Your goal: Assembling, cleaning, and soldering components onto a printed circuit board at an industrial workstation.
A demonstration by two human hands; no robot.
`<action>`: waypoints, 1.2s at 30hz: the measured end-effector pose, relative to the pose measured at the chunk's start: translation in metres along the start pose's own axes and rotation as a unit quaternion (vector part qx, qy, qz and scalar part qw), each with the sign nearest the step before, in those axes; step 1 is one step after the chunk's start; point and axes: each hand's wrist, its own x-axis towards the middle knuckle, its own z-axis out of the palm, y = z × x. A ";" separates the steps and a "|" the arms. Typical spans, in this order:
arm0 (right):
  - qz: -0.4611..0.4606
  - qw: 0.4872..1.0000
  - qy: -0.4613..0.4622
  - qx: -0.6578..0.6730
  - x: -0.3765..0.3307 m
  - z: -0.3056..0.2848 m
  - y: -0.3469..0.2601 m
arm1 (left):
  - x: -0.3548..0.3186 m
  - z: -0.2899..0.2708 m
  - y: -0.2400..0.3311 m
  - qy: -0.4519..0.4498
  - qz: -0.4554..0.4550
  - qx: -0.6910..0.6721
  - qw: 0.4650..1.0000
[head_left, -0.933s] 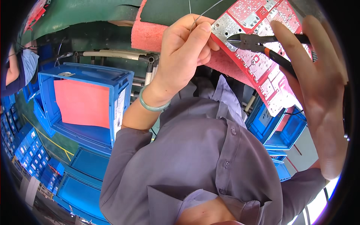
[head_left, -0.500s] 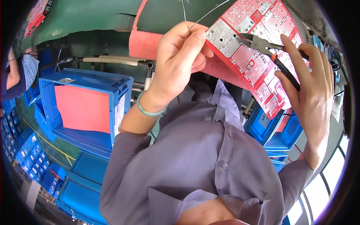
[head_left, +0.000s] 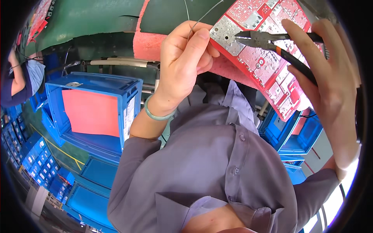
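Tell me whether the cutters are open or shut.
Open: the cutters have their handles spread in the right hand, blade tips slightly apart.

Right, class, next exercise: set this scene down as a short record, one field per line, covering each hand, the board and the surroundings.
Left hand: pinches thin wire
Left wrist: pale green bangle
Right hand: holds dark-handled cutters, jaws parted
Cutter tips: in front of the board; contact unclear
Circuit board: red, silvery patches, tilted in view
Padding: pink, partly behind board
Left side: blue bin holding pink sheet
Far left: another person, partly visible
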 end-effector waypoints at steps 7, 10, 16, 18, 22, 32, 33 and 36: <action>-0.011 0.999 -0.053 -0.002 0.004 -0.001 0.011 | 0.004 0.002 -0.001 -0.011 0.001 -0.010 1.000; 0.067 0.996 -0.010 0.059 -0.001 0.006 0.017 | 0.002 0.001 0.002 -0.003 -0.006 -0.005 1.000; 0.168 0.973 0.035 0.157 -0.032 0.033 0.025 | 0.000 0.001 0.002 0.005 -0.024 0.001 1.000; 0.116 0.988 -0.008 0.098 -0.031 0.024 0.021 | 0.000 0.001 0.003 -0.003 -0.036 0.004 0.999; 0.085 0.994 -0.010 0.067 -0.022 0.018 0.019 | 0.000 0.000 0.002 -0.005 -0.030 0.003 1.000; 0.045 0.999 -0.008 0.018 -0.007 0.007 0.012 | 0.000 -0.002 0.000 -0.013 -0.011 0.000 1.000; 0.045 0.999 -0.008 0.018 -0.004 0.006 0.005 | -0.001 -0.003 0.001 -0.020 -0.008 -0.007 1.000; 0.085 0.995 0.040 -0.024 0.001 0.005 -0.006 | 0.002 -0.002 -0.001 -0.028 -0.015 -0.017 0.999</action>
